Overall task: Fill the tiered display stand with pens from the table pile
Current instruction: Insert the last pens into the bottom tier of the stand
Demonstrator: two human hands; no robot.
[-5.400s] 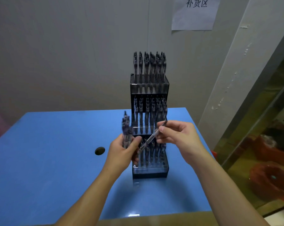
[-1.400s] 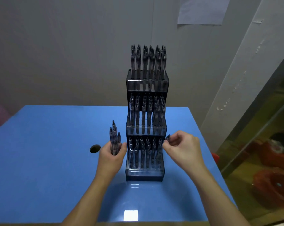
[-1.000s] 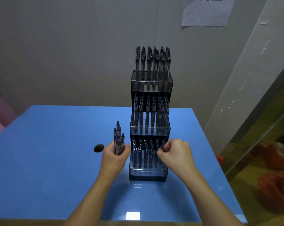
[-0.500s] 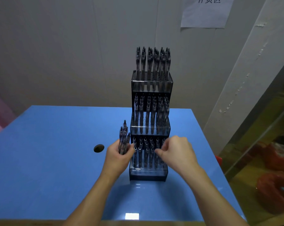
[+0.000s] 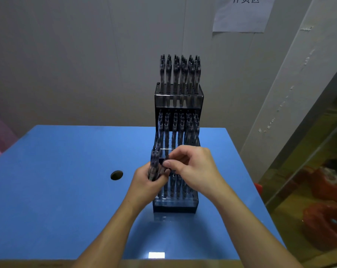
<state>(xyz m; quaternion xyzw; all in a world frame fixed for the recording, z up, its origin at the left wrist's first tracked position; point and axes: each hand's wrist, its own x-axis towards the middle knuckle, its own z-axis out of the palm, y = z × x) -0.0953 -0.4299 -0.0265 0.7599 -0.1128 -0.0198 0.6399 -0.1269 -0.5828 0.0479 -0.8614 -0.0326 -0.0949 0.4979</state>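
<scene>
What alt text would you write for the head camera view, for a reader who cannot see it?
The left hand holds a bundle of pens upright while the right hand pinches at one, in front of a three-tier display stand holding pens on a blue table.

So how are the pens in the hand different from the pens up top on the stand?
The pens in the left hand are a tight bunch, gripped together and leaning. The top pens stand upright and spaced apart in the stand, untouched. The bunch sits lower, beside the stand's lower tiers. Both look like the same dark pens.
</scene>
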